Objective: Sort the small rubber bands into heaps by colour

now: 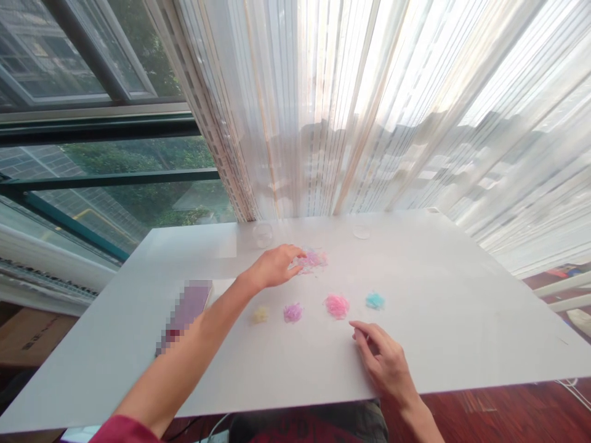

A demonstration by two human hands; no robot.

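A loose mixed pile of small pink, purple and pale pieces [316, 259] lies toward the back of the white table [443, 289]. My left hand [277, 266] reaches to its left edge, thumb and fingers apart. Nearer me is a row of sorted piles: yellow pieces [260, 315], purple pieces [292, 312], pink pieces [337, 306] and turquoise pieces [375, 301]. The pieces are too small to name. My right hand [382, 354] rests on the table just below the pink and turquoise piles, its fingers loosely bent and nothing visible in them.
Two clear, round containers or lids, a left one [263, 235] and a right one [361, 231], stand near the back edge. A blurred-out purple object [190, 312] lies beside my left forearm. Sheer curtains [323, 111] hang behind the table, with an open window [115, 154] at left.
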